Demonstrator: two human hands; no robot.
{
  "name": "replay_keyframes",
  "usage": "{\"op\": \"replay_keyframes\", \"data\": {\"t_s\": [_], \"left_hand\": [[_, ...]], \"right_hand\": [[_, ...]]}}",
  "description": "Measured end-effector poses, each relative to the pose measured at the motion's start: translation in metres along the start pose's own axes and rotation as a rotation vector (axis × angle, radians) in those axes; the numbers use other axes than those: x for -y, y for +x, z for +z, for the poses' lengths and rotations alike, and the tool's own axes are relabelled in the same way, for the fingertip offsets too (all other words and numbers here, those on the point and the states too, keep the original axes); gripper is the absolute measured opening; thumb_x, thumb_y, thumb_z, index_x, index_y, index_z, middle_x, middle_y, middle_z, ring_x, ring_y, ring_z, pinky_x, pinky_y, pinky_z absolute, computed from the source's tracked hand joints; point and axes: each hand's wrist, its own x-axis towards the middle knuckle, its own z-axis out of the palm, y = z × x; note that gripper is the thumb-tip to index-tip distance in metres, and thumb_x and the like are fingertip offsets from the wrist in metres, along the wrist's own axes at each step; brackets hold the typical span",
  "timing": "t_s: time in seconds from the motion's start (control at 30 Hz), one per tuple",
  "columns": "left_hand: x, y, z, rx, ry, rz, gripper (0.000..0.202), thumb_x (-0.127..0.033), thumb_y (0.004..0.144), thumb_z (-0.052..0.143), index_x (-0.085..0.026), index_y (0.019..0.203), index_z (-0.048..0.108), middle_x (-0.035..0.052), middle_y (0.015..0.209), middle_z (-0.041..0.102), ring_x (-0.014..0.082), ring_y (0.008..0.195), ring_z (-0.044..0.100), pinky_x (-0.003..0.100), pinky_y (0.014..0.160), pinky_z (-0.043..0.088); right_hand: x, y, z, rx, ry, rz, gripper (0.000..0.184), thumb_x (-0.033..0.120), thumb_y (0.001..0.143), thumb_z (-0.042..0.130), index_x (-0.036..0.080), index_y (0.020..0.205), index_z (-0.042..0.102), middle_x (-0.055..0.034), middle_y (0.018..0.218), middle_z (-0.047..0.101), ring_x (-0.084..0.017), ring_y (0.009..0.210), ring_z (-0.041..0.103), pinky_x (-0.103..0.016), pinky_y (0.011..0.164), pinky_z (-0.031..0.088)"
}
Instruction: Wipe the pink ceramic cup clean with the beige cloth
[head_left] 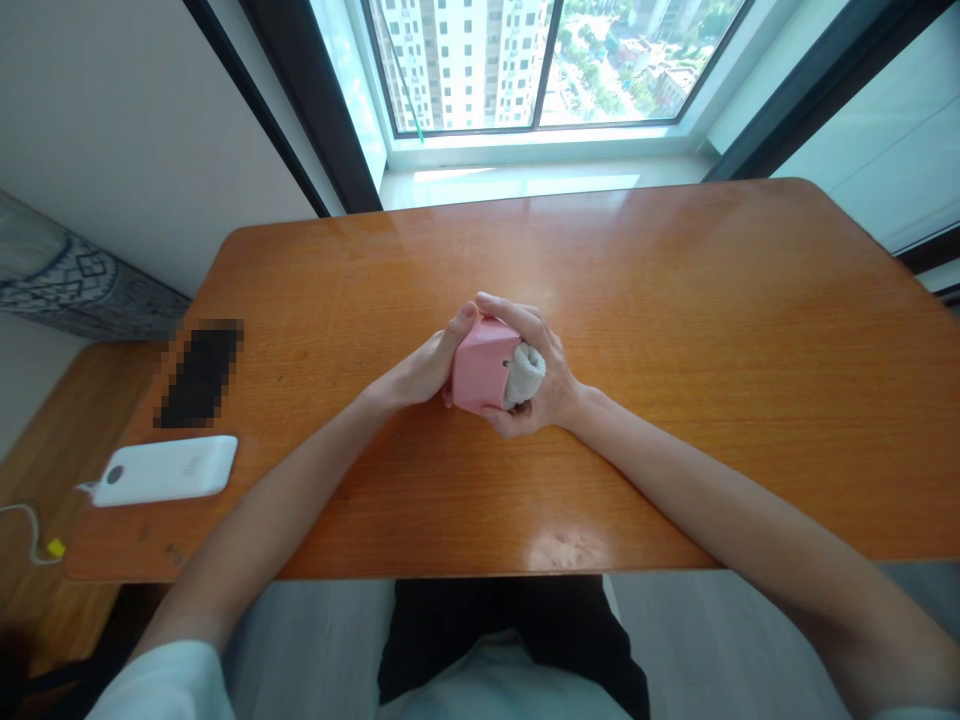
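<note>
A small pink box (pixel 480 368) is held just above the middle of the wooden table (pixel 675 330). My left hand (pixel 420 368) grips its left side with fingers curled round it. My right hand (pixel 541 372) wraps over the top and right side of the box. A white wad, cloth or paper (pixel 525 372), sits between my right palm and the box's right face, pressed against it. Which of the two the wad is cannot be told.
A white power bank (pixel 166 470) with a cable (pixel 30 530) lies near the table's left front corner. Beyond it lies a blurred dark flat object (pixel 199 374). A window sill runs behind the table's far edge. A lower wooden surface adjoins on the left.
</note>
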Motion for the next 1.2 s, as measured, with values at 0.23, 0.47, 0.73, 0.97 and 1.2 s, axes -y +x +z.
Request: {"op": "replay_keyframes", "data": {"t_s": [0.23, 0.47, 0.73, 0.97, 1.2], "left_hand": [[0.019, 0.0, -0.003, -0.2, 0.513, 0.173, 0.075, -0.052, 0.1, 0.071, -0.024, 0.165, 0.047, 0.0096, 0.116, 0.081, 0.0245, 0.086, 0.077, 0.035, 0.075, 0.056], [0.046, 0.005, -0.003, -0.15, 0.613, 0.5, 0.117, -0.06, 0.096, 0.078, -0.036, 0.179, -0.002, 0.0229, 0.176, 0.044, 0.0414, 0.135, 0.072, 0.054, 0.099, 0.066], [0.048, 0.009, -0.002, -0.141, 0.614, 0.791, 0.11, -0.049, 0.102, 0.075, -0.064, 0.169, -0.01, 0.0049, 0.186, 0.024, 0.0368, 0.167, 0.044, 0.067, 0.128, 0.049], [0.054, 0.003, -0.007, -0.12, 0.699, 0.67, 0.092, -0.054, 0.092, 0.084, -0.056, 0.163, 0.025, 0.0063, 0.181, 0.028, 0.0398, 0.168, 0.04, 0.069, 0.129, 0.049], [0.041, 0.002, -0.002, -0.155, 0.623, 0.821, 0.092, -0.05, 0.088, 0.089, -0.041, 0.16, 0.032, 0.0143, 0.172, 0.038, 0.0397, 0.156, 0.053, 0.061, 0.121, 0.057]], "right_hand": [[0.0, 0.002, 0.003, -0.004, -0.04, 0.023, 0.107, 0.075, 0.083, 0.072, 0.031, 0.173, 0.035, -0.0124, 0.16, 0.064, -0.037, 0.136, 0.07, -0.06, 0.113, 0.062], [-0.009, -0.002, 0.007, -0.039, 0.031, 0.043, 0.113, 0.08, 0.08, 0.075, 0.031, 0.172, 0.033, -0.014, 0.166, 0.056, -0.039, 0.142, 0.066, -0.063, 0.117, 0.059], [-0.012, -0.001, 0.002, -0.034, 0.028, 0.117, 0.102, 0.086, 0.083, 0.069, 0.033, 0.166, 0.041, -0.0143, 0.175, 0.044, -0.04, 0.142, 0.064, -0.065, 0.115, 0.06], [-0.01, 0.0, 0.0, -0.031, 0.0, 0.12, 0.106, 0.088, 0.084, 0.064, 0.034, 0.17, 0.035, -0.0121, 0.171, 0.046, -0.041, 0.142, 0.065, -0.065, 0.114, 0.062], [-0.008, 0.003, 0.0, -0.041, -0.007, -0.021, 0.084, 0.079, 0.094, 0.054, 0.039, 0.168, 0.044, -0.005, 0.175, 0.044, -0.04, 0.148, 0.058, -0.069, 0.12, 0.055]]}}
